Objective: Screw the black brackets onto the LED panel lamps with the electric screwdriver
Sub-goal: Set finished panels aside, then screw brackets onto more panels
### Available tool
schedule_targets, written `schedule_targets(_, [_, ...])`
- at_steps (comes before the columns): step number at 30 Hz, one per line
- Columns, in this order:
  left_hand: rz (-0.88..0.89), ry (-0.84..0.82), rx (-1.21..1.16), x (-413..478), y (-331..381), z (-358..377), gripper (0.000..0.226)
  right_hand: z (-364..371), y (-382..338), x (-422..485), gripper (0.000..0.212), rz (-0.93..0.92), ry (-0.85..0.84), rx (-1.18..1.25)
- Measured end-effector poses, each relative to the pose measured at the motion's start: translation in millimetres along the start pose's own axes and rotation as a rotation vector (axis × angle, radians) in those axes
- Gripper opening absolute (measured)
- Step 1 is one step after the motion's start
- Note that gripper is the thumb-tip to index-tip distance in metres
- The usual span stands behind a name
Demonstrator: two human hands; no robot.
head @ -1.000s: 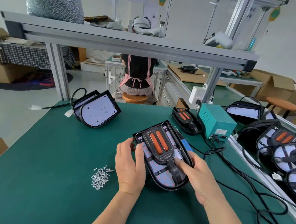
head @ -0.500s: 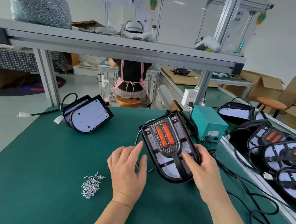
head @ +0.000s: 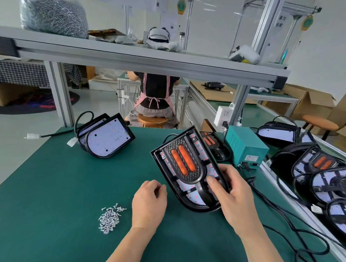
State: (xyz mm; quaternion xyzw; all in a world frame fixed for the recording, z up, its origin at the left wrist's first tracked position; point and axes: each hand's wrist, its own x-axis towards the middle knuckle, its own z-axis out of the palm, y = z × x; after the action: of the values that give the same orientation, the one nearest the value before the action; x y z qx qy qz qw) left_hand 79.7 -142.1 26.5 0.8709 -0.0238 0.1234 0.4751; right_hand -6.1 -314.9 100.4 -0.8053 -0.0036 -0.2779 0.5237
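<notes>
One LED panel lamp (head: 186, 188) stood tilted up over the green mat (head: 58, 185), gripped at its lower right rim by the right hand (head: 234, 193), thumb across the face and fingers behind; the left hand (head: 149, 202) hung loosely curled and empty near the screws (head: 110, 218). I judged it a light, stiff plastic shell with a smooth rim; I would hold the edges, off the LED board and the black bracket (head: 194, 175).

Bright even overhead light, soft shadows, wide-angle bending at edges.
</notes>
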Motion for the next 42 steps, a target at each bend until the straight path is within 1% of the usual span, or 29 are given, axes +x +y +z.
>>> schedule_targets(7, [-0.029, 0.001, -0.016, 0, -2, -1, 0.024, -16, -3, 0, 0.028, -0.046, 0.082, -0.030])
schedule_targets(12, [-0.028, -0.010, -0.018, 0, -1, -2, 0.023, -36, 0, -2, 0.021, -0.039, 0.150, 0.016])
schedule_targets(20, [-0.040, -0.012, -0.014, 0, -2, -2, 0.025, -77, 13, -2, 0.011, -0.025, 0.339, 0.054])
schedule_targets(25, [-0.043, -0.012, -0.006, 0, -2, -1, 0.025, -111, 33, -2, 0.012, 0.007, 0.464, 0.069])
schedule_targets(27, [-0.037, -0.010, 0.001, 0, -3, -1, 0.025, -126, 41, -3, 0.011, 0.024, 0.511, 0.039])
schedule_targets(30, [-0.036, -0.010, -0.001, 0, -3, 0, 0.025, -149, 54, -6, 0.012, 0.051, 0.613, -0.002])
schedule_targets(33, [-0.035, -0.011, 0.001, 0, -3, 0, 0.025, -173, 65, -7, 0.012, 0.089, 0.705, 0.015])
schedule_targets(37, [-0.034, -0.009, 0.009, 0, -3, 0, 0.026, -199, 72, -5, 0.021, 0.132, 0.879, -0.031])
schedule_targets(40, [-0.029, -0.010, 0.018, 0, -4, 0, 0.027, -221, 85, -3, 0.009, 0.129, 1.027, -0.075])
schedule_targets(42, [-0.025, -0.009, 0.031, 0, -4, 0, 0.027, -235, 96, 0, 0.022, 0.129, 1.119, -0.077])
